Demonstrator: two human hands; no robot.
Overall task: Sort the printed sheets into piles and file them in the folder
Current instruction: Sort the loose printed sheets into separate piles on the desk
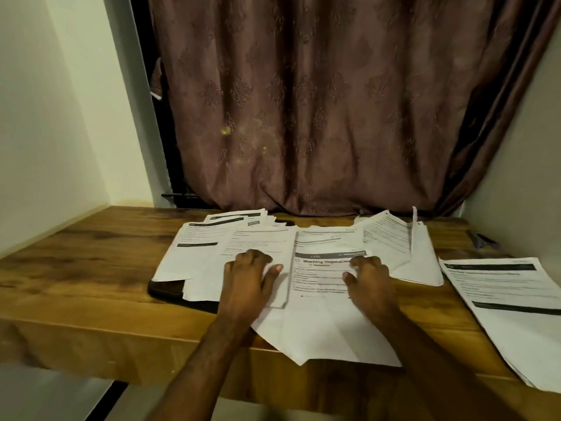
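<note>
Printed white sheets (318, 287) lie spread and overlapping across the middle of the wooden desk (91, 268). A dark folder (170, 291) lies under their left part, only its near left corner showing. My left hand (249, 278) rests flat on the left sheets, fingers spread. My right hand (368, 278) presses on a sheet headed "Washing Vegetables", which hangs over the desk's front edge. A separate pile of sheets (510, 302) lies at the right, also overhanging the edge. More sheets (394, 238) lie at the back right, one edge curling upward.
A brown patterned curtain (318, 101) hangs behind the desk. White walls close in on both sides. A dark blue pen-like object (482, 240) lies at the far right of the desk. Bare wood shows on the desk's left part.
</note>
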